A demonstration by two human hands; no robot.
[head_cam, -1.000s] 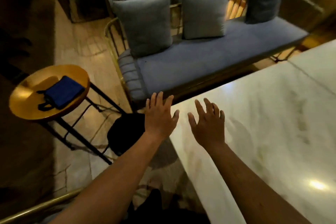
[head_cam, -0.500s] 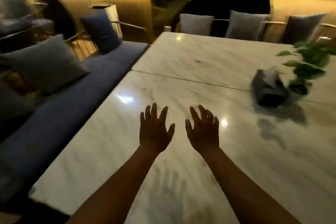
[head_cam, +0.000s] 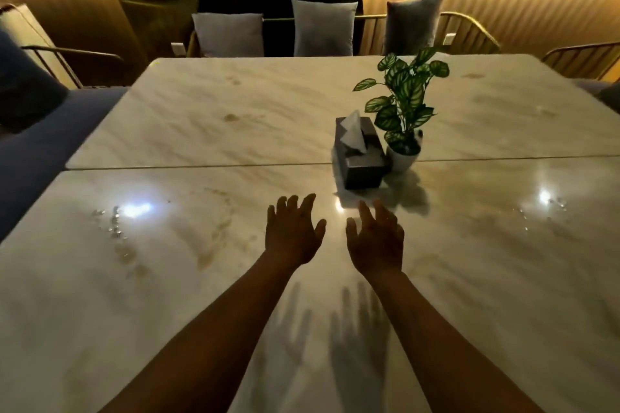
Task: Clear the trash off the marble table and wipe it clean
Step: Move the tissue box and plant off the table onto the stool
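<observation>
Marble surface (head_cam: 235,295) under our two empty hands.
Our left hand (head_cam: 292,235) and right hand (head_cam: 377,241) hover with fingers spread, holding nothing; droplets (head_cam: 112,223) glisten far left, tissue box (head_cam: 359,152) just ahead.

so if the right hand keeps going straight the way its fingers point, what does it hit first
Probably the dark tissue box: the right hand points forward and slightly left over the marble table, with nothing between. Depth is unclear.
</observation>
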